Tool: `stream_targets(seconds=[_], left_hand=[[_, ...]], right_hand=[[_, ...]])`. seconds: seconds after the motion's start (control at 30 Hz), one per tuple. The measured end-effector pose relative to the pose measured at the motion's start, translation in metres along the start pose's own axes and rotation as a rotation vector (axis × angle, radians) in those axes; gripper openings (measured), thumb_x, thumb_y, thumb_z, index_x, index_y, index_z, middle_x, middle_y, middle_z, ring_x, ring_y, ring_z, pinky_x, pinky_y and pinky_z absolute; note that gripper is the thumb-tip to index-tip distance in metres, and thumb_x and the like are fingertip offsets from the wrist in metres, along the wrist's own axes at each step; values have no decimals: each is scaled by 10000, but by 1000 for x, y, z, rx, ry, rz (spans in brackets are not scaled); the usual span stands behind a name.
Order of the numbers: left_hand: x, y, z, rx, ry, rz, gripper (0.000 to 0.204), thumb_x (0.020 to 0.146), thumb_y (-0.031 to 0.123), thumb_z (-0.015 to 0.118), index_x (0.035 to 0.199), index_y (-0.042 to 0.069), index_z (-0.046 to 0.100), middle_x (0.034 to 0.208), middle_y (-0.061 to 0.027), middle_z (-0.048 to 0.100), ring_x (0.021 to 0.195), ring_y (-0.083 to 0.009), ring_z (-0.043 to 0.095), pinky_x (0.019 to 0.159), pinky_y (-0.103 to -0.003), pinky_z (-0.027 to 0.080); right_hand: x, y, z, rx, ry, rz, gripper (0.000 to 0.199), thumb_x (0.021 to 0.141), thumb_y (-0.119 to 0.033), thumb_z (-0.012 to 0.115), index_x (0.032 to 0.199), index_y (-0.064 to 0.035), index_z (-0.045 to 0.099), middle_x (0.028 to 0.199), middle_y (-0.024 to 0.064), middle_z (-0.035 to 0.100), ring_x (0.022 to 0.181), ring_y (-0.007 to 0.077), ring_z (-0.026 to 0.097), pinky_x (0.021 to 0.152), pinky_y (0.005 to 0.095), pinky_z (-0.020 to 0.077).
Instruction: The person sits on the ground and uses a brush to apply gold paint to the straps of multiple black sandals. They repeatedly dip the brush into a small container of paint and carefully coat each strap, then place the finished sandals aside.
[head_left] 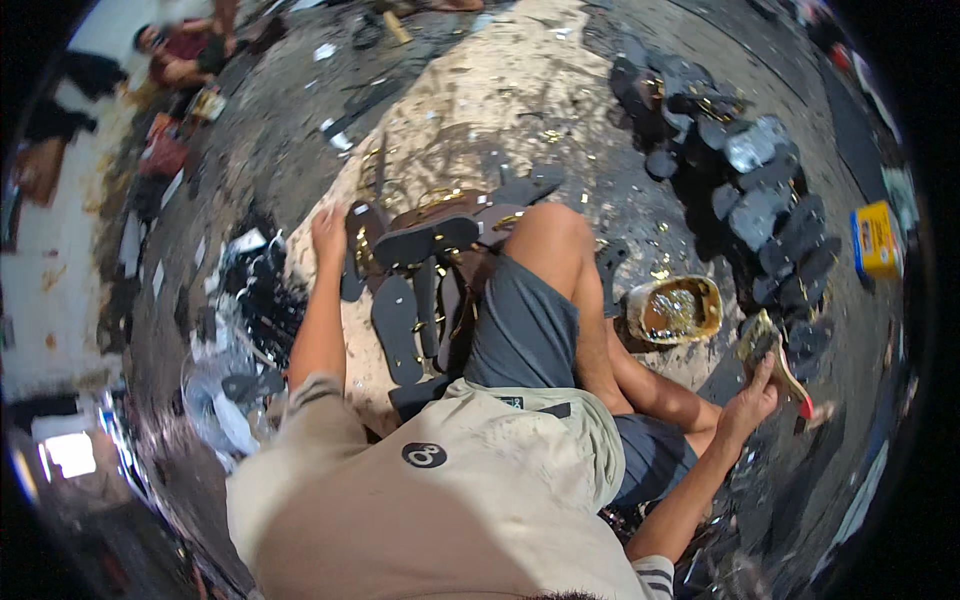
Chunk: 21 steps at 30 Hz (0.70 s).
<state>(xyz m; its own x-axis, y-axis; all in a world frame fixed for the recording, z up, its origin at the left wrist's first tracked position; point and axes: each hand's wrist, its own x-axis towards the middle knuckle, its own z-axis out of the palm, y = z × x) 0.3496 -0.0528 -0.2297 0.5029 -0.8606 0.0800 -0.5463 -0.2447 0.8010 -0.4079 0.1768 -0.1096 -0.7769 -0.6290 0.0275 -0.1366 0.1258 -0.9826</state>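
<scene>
My right hand [748, 405], low on the right, grips what looks like a glue-crusted brush [788, 378] with a red end. The tub [677, 312] of amber, glue-like liquid stands to its left, with a smeared rim. My left hand [329, 232] is raised at the left edge of a pile of sandals, its fingers curled together; whatever they may hold is hidden. Beside it lies a brown sandal [367, 232]. A dark sandal [428, 240] lies across the pile, and a grey-black sole [397, 328] rests nearer my lap.
More dark sandals [790, 240] lie in rows at the right, near a yellow-blue box [877, 240]. Black scraps and clear plastic [215, 405] lie left of my arm. A pale sheet [480, 85] covers the floor ahead. Another person [185, 55] sits far left.
</scene>
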Motion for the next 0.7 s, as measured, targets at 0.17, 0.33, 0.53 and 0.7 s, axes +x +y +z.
stream_targets(seconds=[0.17, 0.33, 0.53, 0.7], left_hand=[[-111, 15, 29, 226, -123, 140, 324, 955, 373, 612, 962, 53, 661, 893, -66, 658, 777, -158, 571, 724, -317, 463], [-86, 144, 5, 206, 274, 667, 362, 1007, 303, 538, 1226, 39, 651, 962, -124, 680, 840, -191, 627, 781, -339, 490], [-173, 267, 48, -204, -337, 353, 287, 968, 207, 626, 1168, 7, 678, 995, -53, 704, 948, -113, 605, 866, -269, 473], [-228, 291, 80, -62, -652, 613, 448, 892, 260, 690, 1285, 56, 625, 1238, -101, 566, 1138, -212, 508, 966, -326, 387]], right_hand=[[11, 14, 28, -486, -295, -128, 336, 944, -209, 651, 1201, 7, 641, 1122, 94, 683, 1041, 167, 627, 938, 306, 478], [41, 54, 83, -872, -657, -408, 272, 788, -216, 742, 1040, -126, 691, 1003, 117, 700, 955, 349, 636, 838, 436, 500], [51, 65, 87, -1139, -600, -526, 265, 766, -255, 745, 1013, -164, 713, 960, 122, 687, 927, 325, 613, 804, 455, 476], [45, 16, 27, -380, -397, -169, 257, 806, -200, 773, 1049, -131, 723, 1013, 134, 708, 901, 290, 659, 776, 373, 507]])
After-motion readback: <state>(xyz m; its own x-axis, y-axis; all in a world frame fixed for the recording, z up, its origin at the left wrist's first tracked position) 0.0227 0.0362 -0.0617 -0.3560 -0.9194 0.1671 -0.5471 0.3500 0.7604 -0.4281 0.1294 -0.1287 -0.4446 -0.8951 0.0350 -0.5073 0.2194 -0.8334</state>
